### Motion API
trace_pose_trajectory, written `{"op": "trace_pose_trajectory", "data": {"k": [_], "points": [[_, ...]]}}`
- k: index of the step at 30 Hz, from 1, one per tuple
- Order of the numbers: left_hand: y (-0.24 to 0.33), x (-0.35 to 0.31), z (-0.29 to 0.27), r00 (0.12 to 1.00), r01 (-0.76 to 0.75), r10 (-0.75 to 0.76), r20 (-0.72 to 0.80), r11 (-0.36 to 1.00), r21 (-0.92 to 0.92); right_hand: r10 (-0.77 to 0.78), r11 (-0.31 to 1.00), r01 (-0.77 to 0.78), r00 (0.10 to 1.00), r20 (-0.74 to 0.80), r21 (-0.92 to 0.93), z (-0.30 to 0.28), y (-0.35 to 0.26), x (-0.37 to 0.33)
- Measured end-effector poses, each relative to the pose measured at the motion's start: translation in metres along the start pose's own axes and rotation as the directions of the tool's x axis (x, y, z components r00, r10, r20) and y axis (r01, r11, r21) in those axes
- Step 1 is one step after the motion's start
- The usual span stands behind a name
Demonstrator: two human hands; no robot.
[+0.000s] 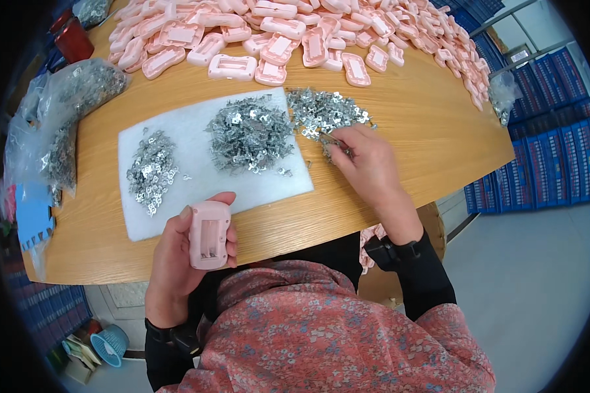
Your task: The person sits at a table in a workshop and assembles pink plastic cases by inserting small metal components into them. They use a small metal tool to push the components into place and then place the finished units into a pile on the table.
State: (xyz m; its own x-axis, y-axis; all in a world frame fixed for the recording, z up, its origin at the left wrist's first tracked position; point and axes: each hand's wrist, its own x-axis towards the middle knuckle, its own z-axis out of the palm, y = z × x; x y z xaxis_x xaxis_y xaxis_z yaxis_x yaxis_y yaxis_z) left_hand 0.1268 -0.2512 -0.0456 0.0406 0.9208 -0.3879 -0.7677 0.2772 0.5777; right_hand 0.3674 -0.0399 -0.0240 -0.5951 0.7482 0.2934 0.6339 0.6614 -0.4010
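A pink plastic casing [210,236] rests in my left hand [176,254], fingers wrapped round its sides. Its oblong battery recess faces up, with small metal pieces at the near end. My right hand [371,164] is closed in a pinch on thin metal tweezers [333,139], mostly covered by the fingers. Their tip touches the edge of a heap of small metal contact pieces [331,110] on the wood. Two more piles lie on a white foam sheet [196,141]: a large one of metal contacts [250,134] and a smaller one of flat metal pieces [153,171].
A big mound of pink casings [285,39] covers the far side of the wooden table [426,124]. Clear bags of metal parts [65,118] stand at the left edge, near a red container [73,40]. Stacked blue boxes [547,154] stand at the right.
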Motion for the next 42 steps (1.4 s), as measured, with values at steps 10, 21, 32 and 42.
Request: {"op": "trace_pose_trajectory", "data": {"k": [10, 21, 32, 42], "points": [[0.002, -0.001, 0.005, 1.000, 0.017, -0.018, -0.010, 1.000, -0.018, -0.097, 0.994, 0.098, 0.995, 0.021, -0.038, 0.015, -0.005, 0.025], [0.010, 0.036, 0.052, 0.993, -0.113, 0.116, -0.010, 0.983, 0.146, -0.199, 0.850, 0.132, 0.977, 0.079, 0.510, -0.006, -0.064, 0.002], [-0.001, 0.046, 0.049, 0.976, -0.213, 0.219, -0.008, 0.957, 0.195, -0.288, 0.834, 0.236, 0.957, 0.028, 0.498, 0.001, -0.085, -0.003], [-0.004, 0.045, 0.045, 0.965, -0.251, 0.262, -0.021, 0.941, 0.229, 0.031, 0.683, -0.325, 0.908, 0.418, 0.654, 0.005, -0.079, -0.012]]}}
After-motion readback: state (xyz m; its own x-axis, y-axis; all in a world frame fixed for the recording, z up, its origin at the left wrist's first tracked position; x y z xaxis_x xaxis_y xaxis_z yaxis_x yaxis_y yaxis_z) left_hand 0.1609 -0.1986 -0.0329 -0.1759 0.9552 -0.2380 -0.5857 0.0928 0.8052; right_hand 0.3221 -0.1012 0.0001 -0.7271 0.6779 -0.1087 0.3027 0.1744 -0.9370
